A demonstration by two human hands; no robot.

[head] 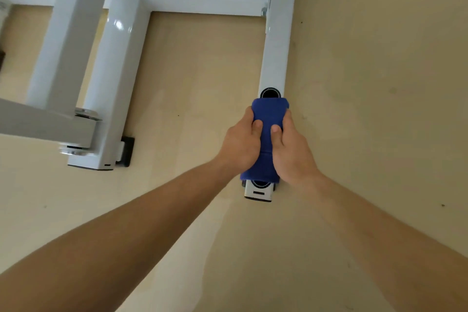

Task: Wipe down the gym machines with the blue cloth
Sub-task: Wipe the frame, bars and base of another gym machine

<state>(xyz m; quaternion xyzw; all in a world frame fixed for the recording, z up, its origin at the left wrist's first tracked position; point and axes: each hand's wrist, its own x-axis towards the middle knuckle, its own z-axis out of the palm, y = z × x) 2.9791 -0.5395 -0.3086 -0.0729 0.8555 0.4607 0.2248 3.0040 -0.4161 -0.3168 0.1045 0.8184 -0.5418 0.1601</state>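
Note:
A blue cloth [269, 114] is wrapped over the near end of a white floor bar [274, 58] of the gym machine. My left hand [240, 142] grips the cloth and bar from the left, and my right hand [291, 149] grips them from the right, thumbs meeting on top. A black round cap [270, 93] shows just beyond the cloth. The bar's end cap [258, 192] sticks out below my hands.
The white machine frame continues left with a thick parallel bar [111, 83], a cross beam [202, 2] at the top and a grey arm [45, 124] crossing at the left. A black foot pad [126, 151] sits by the thick bar's end. Beige floor [379, 109] surrounds everything.

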